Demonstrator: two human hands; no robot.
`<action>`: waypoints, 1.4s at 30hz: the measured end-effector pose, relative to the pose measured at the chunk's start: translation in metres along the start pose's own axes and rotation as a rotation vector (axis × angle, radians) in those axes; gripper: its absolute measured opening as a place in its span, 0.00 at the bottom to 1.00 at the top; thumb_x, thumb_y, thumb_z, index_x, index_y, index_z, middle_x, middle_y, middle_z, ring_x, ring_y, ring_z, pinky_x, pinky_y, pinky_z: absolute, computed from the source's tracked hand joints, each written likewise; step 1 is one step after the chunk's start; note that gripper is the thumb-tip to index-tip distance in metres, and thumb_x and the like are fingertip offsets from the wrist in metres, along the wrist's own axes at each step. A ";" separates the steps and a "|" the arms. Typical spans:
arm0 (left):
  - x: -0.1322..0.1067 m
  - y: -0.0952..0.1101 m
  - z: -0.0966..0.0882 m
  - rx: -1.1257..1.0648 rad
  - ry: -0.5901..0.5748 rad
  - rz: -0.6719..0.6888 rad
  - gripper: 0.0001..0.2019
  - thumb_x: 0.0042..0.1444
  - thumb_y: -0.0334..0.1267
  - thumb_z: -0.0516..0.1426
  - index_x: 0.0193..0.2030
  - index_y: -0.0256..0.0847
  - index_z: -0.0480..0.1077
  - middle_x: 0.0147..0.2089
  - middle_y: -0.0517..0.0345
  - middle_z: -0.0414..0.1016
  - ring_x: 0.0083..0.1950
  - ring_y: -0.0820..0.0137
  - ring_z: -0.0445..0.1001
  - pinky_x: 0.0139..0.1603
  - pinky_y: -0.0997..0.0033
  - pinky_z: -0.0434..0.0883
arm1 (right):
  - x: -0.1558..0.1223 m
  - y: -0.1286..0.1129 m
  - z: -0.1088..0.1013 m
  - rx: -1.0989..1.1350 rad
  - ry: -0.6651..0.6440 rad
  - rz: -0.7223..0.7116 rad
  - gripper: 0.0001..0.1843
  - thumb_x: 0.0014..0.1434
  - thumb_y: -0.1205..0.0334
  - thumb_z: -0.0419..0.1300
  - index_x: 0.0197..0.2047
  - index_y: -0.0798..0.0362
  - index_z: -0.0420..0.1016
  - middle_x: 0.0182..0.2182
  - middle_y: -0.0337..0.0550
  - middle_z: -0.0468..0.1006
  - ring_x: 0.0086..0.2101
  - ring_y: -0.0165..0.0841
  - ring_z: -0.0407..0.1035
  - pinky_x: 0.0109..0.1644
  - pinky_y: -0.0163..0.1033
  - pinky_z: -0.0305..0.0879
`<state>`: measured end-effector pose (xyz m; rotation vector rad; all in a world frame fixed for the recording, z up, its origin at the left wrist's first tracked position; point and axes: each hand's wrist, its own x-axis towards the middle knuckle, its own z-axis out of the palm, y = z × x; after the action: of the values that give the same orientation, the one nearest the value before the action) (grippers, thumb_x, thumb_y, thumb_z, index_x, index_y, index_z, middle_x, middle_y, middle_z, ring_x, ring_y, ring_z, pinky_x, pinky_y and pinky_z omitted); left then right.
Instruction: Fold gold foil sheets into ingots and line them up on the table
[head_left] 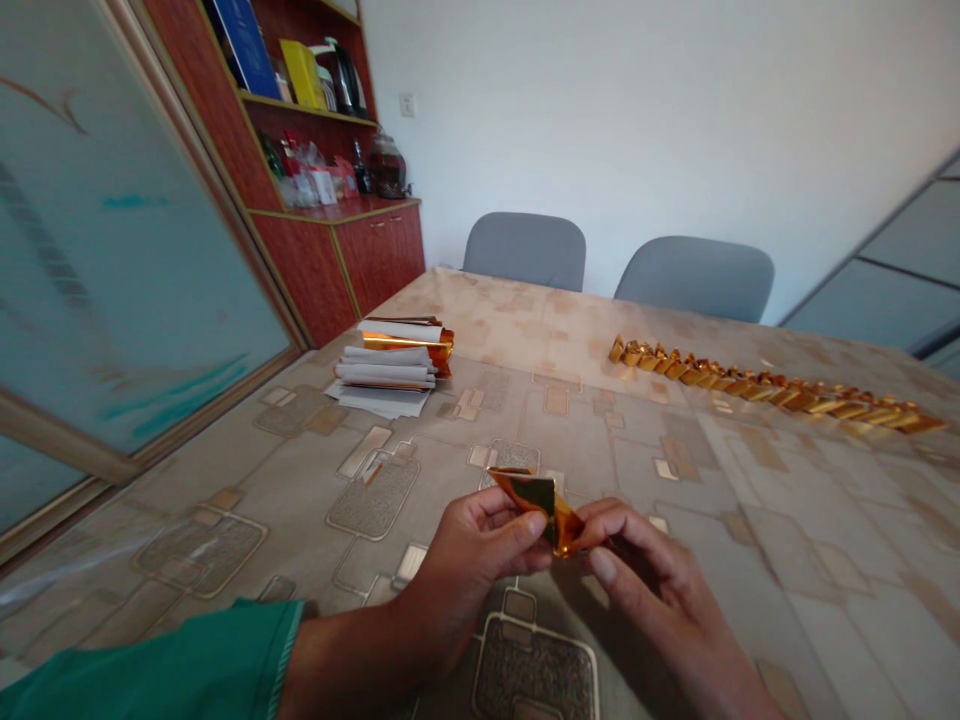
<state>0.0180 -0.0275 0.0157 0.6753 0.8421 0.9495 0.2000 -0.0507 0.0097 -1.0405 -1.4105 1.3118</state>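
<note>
A piece of folded gold foil paper (534,492) is held above the table, near the front middle. My left hand (491,540) pinches its left part, the thumb lying over the front face. At the paper's right end, my right hand (637,560) has its index finger against the folded corner, with the thumb just below and a little apart from the index fingertip. The paper stands partly unfolded, its top edge gaping and a pointed corner sticking out to the left. The fingers behind the paper are partly hidden.
Stacks of foil paper sheets (386,367) lie at the table's left. A long row of folded gold pieces (772,390) runs along the right. The table (285,500) has a patterned cover. Behind it stand two grey chairs (525,248) and a red-brown cabinet (382,250).
</note>
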 end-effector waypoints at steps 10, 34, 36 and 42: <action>0.000 -0.004 0.000 0.063 -0.033 -0.013 0.15 0.51 0.42 0.70 0.43 0.36 0.81 0.40 0.51 0.83 0.38 0.73 0.78 0.39 0.78 0.74 | -0.003 0.018 0.003 0.096 0.095 0.081 0.13 0.67 0.52 0.61 0.33 0.49 0.73 0.30 0.39 0.71 0.32 0.33 0.64 0.36 0.40 0.60; 0.005 0.003 -0.002 0.062 0.075 0.026 0.19 0.43 0.46 0.73 0.38 0.35 0.79 0.38 0.52 0.82 0.38 0.68 0.79 0.40 0.72 0.77 | 0.001 -0.008 0.000 -0.265 -0.084 -0.188 0.15 0.62 0.68 0.61 0.49 0.40 0.74 0.44 0.40 0.75 0.44 0.37 0.71 0.48 0.42 0.67; 0.005 0.003 -0.001 0.075 0.066 0.023 0.19 0.44 0.46 0.73 0.38 0.35 0.80 0.38 0.52 0.82 0.38 0.69 0.79 0.40 0.72 0.77 | 0.002 -0.005 0.000 -0.241 -0.086 -0.181 0.09 0.63 0.65 0.62 0.45 0.41 0.76 0.42 0.40 0.76 0.43 0.37 0.71 0.46 0.42 0.66; 0.000 0.004 0.001 0.097 -0.036 0.057 0.13 0.49 0.42 0.70 0.37 0.35 0.81 0.34 0.54 0.82 0.33 0.75 0.76 0.37 0.78 0.74 | 0.001 0.009 0.001 -0.064 0.025 -0.008 0.11 0.67 0.54 0.59 0.36 0.48 0.76 0.34 0.42 0.76 0.36 0.36 0.71 0.40 0.42 0.65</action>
<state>0.0174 -0.0263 0.0195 0.8008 0.8452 0.9495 0.1988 -0.0494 0.0006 -1.0887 -1.4447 1.2514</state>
